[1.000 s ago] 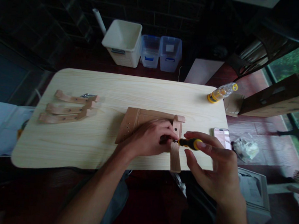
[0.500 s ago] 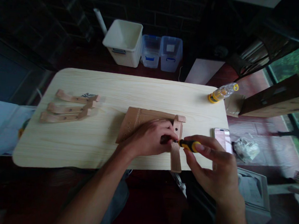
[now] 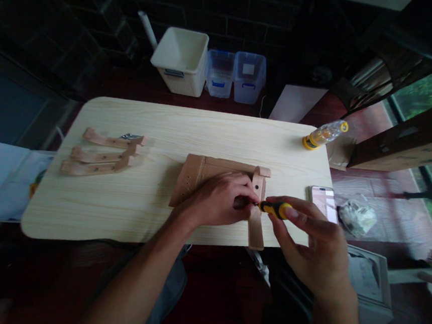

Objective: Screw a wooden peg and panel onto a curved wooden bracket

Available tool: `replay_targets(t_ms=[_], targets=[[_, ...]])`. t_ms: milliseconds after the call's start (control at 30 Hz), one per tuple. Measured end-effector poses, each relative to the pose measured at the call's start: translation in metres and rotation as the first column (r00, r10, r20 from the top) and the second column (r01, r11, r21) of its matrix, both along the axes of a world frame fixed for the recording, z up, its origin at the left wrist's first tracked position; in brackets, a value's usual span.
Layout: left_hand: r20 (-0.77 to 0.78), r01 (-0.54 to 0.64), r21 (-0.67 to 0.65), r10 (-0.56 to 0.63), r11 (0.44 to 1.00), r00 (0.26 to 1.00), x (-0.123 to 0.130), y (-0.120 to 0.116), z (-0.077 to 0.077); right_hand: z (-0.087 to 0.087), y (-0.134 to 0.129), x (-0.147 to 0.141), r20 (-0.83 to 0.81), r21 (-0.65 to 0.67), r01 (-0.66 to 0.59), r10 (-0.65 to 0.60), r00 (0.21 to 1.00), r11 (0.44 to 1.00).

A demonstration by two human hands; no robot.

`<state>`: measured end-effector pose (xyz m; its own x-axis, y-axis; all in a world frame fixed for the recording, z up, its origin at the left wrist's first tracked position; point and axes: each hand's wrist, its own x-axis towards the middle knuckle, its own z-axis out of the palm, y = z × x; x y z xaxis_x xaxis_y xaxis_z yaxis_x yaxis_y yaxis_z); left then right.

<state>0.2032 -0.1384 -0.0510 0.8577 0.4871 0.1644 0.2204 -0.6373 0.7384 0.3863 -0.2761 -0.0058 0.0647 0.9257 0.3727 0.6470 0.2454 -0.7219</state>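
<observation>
My right hand (image 3: 314, 246) grips a yellow-and-black screwdriver (image 3: 278, 210) by its handle, with the tip pointing left. The tip meets a curved wooden piece (image 3: 257, 231), which lies across the right end of a brown board (image 3: 192, 172) and sticks out past the table's near edge. Beside the tip, the fingertips of my left hand (image 3: 222, 198) are pinched together; whatever is between them is too small to make out. The left hand rests over the board. A dark hole (image 3: 256, 187) shows in the wooden piece above the tip.
On the left of the pale wooden table (image 3: 158, 126) lie several curved wooden pieces (image 3: 94, 169), with small metal parts (image 3: 129, 136) behind them. A clear bottle-shaped container (image 3: 324, 135) and a phone (image 3: 324, 201) are at the right. Storage bins (image 3: 186, 73) stand beyond the far edge.
The whole view has shifted slightly. Both hands keep nearly the same places, with the screwdriver still against the wooden piece.
</observation>
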Motion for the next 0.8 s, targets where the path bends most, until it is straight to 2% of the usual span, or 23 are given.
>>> replay_targets(t_ms=[167,300,500,633,800], targets=[[-0.002,-0.007,-0.001,0.007,1.000,1.000,0.0004,0.0000,-0.0001,0.0014,0.0013,-0.0013,0.041,0.038,0.000,-0.002,0.999,0.999],[-0.003,0.002,0.006,-0.002,1.000,1.000,0.0004,0.0009,0.0001,0.0023,0.0006,-0.0021,0.008,0.071,-0.051,0.051,0.999,0.996],[0.001,0.005,0.016,-0.005,1.000,1.000,0.0000,0.0008,0.0006,0.0036,-0.0012,-0.0012,-0.006,-0.050,-0.050,0.049,0.999,0.998],[-0.007,0.008,0.012,-0.008,1.000,1.000,-0.0004,0.0006,-0.0002,0.0013,0.0007,0.0007,0.010,0.011,-0.037,0.037,0.999,0.999],[-0.016,0.010,0.005,-0.010,1.000,1.000,-0.0002,0.0011,0.0006,-0.0011,0.0026,0.0009,-0.016,0.021,-0.041,0.041,0.999,0.999]])
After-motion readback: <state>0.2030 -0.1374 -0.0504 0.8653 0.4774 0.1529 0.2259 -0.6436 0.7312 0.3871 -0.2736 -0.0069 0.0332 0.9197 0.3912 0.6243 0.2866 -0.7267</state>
